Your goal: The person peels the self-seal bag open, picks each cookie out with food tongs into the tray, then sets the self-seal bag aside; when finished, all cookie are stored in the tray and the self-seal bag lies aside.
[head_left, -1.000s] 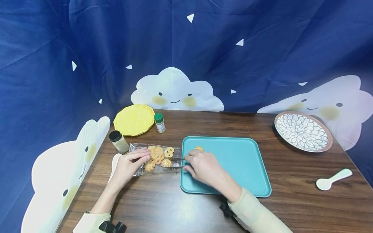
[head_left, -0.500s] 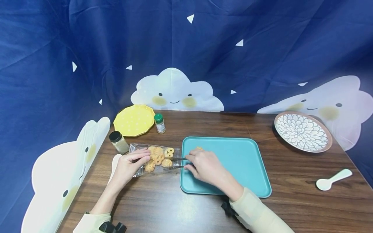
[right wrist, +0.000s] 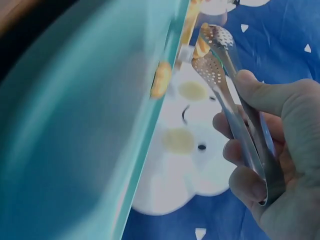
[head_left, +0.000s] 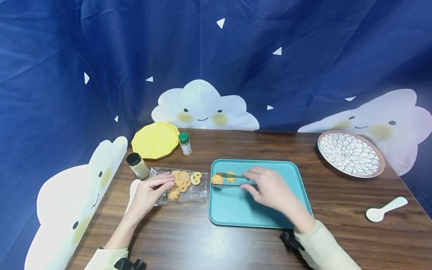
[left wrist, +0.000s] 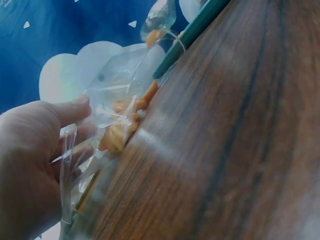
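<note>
My right hand [head_left: 273,188] grips metal tongs [right wrist: 237,112] with perforated ends. Between those ends a round swirled cookie [head_left: 217,180] is pinched, over the left part of the teal tray [head_left: 263,210]. Close beside it, a star-shaped cookie [head_left: 231,176] lies on the tray. On the left, a clear plastic bag [head_left: 199,192] lies flat on the table with several cookies [head_left: 180,182] inside. My left hand [head_left: 150,193] holds the bag's near-left end, thumb and fingers around the film [left wrist: 70,165]. Part of the bag is hidden behind that hand.
Behind the bag stand a black-lidded jar [head_left: 138,165], a green-capped shaker [head_left: 185,144] and a yellow plate [head_left: 155,140]. A white spoon [head_left: 132,191] is partly under the left forearm. At right are a patterned plate [head_left: 351,153] and a pale green spoon [head_left: 386,209].
The right hand with the tongs has moved right, from the bag to over the tray, carrying the swirled cookie out. The left hand stays in place on the bag.
</note>
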Action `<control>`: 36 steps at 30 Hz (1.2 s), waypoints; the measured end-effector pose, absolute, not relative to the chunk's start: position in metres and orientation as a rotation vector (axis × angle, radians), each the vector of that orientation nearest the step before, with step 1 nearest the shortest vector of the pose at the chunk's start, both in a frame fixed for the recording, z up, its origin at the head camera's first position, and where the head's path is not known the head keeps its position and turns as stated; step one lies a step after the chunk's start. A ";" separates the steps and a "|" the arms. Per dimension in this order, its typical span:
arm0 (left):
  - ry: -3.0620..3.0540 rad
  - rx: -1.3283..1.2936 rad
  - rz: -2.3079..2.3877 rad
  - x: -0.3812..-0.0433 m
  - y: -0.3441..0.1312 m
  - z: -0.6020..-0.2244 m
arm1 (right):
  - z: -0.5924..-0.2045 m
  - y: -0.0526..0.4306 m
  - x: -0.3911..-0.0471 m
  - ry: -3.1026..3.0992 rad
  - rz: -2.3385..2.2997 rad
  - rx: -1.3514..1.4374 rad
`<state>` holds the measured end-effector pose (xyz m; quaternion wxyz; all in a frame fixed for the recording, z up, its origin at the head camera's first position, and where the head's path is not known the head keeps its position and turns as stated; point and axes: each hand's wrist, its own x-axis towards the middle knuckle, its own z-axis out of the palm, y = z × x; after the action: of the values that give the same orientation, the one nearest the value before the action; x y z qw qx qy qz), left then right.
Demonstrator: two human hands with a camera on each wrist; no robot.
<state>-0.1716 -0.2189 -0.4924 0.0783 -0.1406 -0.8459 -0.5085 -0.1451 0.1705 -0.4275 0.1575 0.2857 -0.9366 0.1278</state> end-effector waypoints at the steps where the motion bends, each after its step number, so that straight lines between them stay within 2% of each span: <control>1: -2.533 -0.421 -1.516 -0.173 -0.220 -0.495 | -0.427 0.177 -0.144 -2.676 0.374 0.813; 10: -2.506 -0.445 -1.541 -0.168 -0.218 -0.487 | -0.430 0.213 -0.144 -2.685 0.397 0.803; 36: -2.551 -0.397 -1.549 -0.165 -0.214 -0.476 | -0.441 0.213 -0.147 -2.835 0.401 0.787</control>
<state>-0.1653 -0.2140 -0.4760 0.0652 -0.1317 -0.8455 -0.5133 -0.1468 0.2133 -0.4409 0.0861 0.2640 -0.9512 0.1347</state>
